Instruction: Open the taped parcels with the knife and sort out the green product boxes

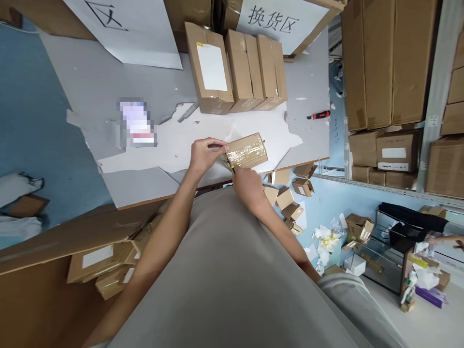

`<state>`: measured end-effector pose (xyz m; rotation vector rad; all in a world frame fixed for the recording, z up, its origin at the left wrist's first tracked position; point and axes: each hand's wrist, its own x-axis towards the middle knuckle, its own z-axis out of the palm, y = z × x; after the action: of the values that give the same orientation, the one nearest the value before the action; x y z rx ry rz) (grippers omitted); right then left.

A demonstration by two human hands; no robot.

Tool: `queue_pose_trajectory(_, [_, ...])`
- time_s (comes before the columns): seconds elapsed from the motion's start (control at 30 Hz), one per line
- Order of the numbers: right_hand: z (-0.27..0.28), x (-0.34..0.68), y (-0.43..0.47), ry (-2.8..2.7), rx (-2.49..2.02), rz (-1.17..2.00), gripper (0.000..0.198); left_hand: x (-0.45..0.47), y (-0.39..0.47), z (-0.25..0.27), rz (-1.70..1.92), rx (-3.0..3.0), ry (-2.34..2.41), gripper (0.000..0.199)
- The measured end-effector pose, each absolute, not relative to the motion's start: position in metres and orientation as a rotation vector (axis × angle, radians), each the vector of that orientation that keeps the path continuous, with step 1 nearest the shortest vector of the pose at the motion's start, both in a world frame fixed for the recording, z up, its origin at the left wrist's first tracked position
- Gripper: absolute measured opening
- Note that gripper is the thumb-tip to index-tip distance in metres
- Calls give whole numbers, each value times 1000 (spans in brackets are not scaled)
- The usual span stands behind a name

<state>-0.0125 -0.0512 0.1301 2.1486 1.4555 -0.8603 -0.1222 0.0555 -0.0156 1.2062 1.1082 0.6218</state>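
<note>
A small cardboard box (247,151) wrapped in shiny clear tape lies near the table's front edge. At its left end, my left hand (207,153) pinches the corner between thumb and fingers. My right hand (248,185) is closed at the box's near left corner. A small yellow and dark bit shows at its fingertips, but most of what it grips is hidden. Beneath the box is a torn white sheet (166,152) spread over the grey table (304,130).
Several taped boxes (243,72) stand behind, before signed cartons. A red-black utility knife (319,115) lies right; a blurred phone (137,122) lies left. Opened boxes (284,198) litter the floor. Lower left stands a large carton (32,299) holding parcels; shelving (398,183) is right.
</note>
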Motion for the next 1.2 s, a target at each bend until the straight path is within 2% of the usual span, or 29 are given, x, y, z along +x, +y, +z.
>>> queue_pose_trajectory(0.2, [131, -11, -54, 1489, 2079, -892, 43, -122, 52, -16, 623, 1232, 1139, 24])
queue_pose_trajectory(0.37, [143, 11, -71, 1556, 2076, -973, 36, -122, 46, -15, 646, 1217, 1176, 31])
queue_pose_trajectory(0.53, [149, 70, -95, 1562, 2365, -985, 37, -112, 31, -7, 676, 1245, 1278, 32])
queue_pose_trajectory(0.7, [120, 135, -98, 1577, 2635, -932, 40, -77, 10, 21, 743, 1580, 1357, 33])
queue_pose_trajectory(0.83, [103, 159, -91, 1689, 2582, -1022, 42, -43, -5, 30, 632, 1845, 1204, 26])
queue_pose_trajectory(1.2, [102, 168, -65, 1735, 2316, -1129, 48, -25, -25, 8, 464, 2119, 1164, 40])
